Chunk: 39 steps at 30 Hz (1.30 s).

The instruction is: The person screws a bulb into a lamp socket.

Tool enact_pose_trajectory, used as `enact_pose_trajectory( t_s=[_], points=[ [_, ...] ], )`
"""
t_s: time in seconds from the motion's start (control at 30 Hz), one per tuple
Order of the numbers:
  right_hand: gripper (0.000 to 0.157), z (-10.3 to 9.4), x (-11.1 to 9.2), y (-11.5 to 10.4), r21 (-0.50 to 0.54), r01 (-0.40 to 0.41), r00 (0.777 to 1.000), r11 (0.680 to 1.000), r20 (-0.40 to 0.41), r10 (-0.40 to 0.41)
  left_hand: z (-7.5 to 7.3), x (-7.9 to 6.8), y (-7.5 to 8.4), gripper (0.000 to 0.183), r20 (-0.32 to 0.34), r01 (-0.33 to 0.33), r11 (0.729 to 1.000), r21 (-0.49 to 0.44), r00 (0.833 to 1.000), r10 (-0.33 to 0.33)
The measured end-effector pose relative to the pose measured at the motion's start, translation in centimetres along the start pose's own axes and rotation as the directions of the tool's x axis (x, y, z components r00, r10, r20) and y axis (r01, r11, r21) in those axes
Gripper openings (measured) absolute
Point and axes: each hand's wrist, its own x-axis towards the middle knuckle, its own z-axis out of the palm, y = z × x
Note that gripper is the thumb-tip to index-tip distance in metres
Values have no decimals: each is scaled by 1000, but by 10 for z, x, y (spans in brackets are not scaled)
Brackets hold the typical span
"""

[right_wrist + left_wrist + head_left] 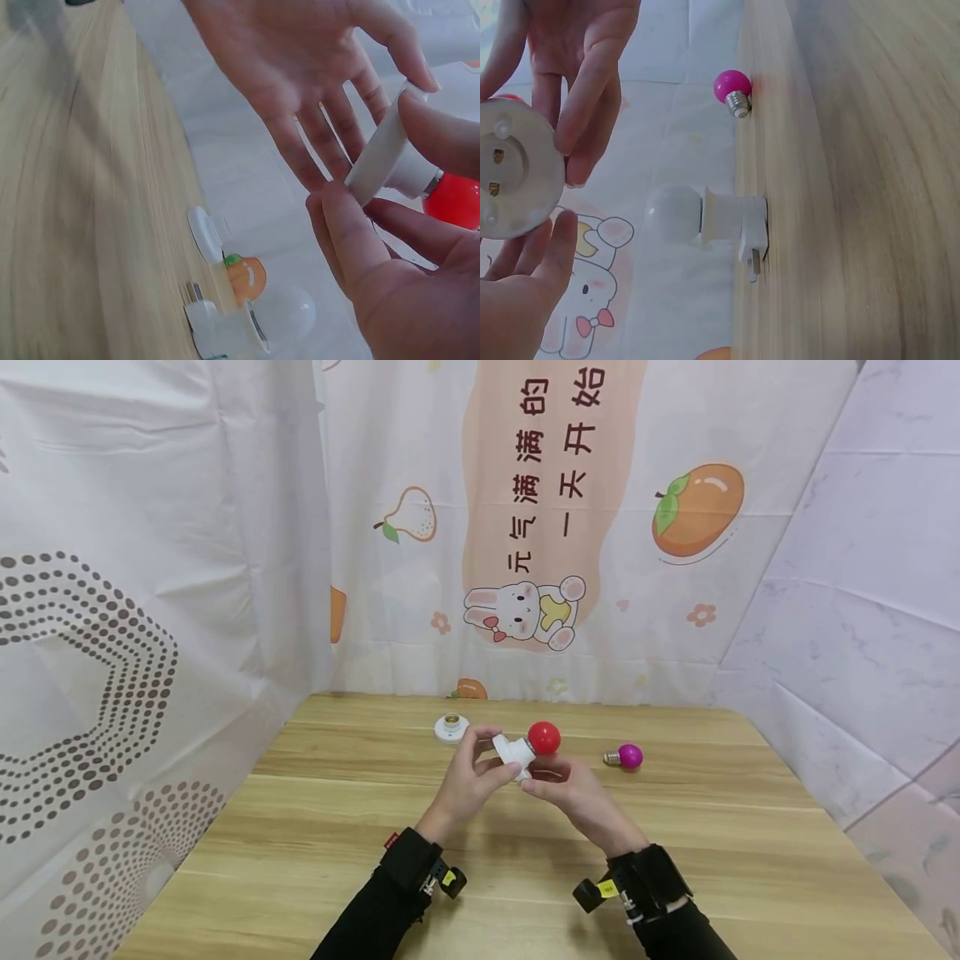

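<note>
In the head view, a white round lamp holder [512, 752] with a red light bulb [544, 737] in its socket is held up over the table between both hands. My left hand [467, 781] grips the base by its rim, thumb on the near side. From the other side my right hand [573, 789] grips the same rim below the bulb. The left wrist view shows the underside of the base [525, 169], with two brass contacts. The red bulb [454, 201] points away from the base in the right wrist view.
A second white lamp holder [452, 727], its socket facing up, sits at the back of the wooden table [315, 810]. A magenta bulb [630, 757] lies to the right. A plug-in socket [731, 217] with a white bulb [673, 214] stands beyond the hands. Curtains enclose the table.
</note>
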Motion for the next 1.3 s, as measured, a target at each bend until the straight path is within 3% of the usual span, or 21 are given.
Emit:
enact_pose_trajectory(
  t_s=[0.27, 0.47, 0.7, 0.87, 1.1, 1.3],
  points=[
    [57, -5, -2, -6, -111, 24, 996, 993, -80, -34, -3, -1, -3, 56, 3, 31, 997, 74, 1000, -31],
    [60, -9, -2, -6, -214, 51, 994, 975, -80, -70, -10, -4, -4, 51, 27, 76, 981, 179, 996, -82],
    [54, -10, 1, -1, -338, 177, 983, 924, 14, -183, -13, -9, -8, 49, 7, 117, 959, 257, 992, -123],
    [52, -16, -5, 0, -428, 176, 980, 886, -4, -197, -6, -4, -12, 54, 35, 132, 939, 317, 988, -151],
    [49, -21, -3, 5, -494, 201, 978, 846, 46, -205, -3, -3, -13, 51, 65, 127, 893, 433, 983, -171],
    [47, -21, -1, 9, -581, 210, 976, 786, 76, -205, -2, -3, -15, 51, 82, 150, 870, 469, 974, -212]
  ],
)
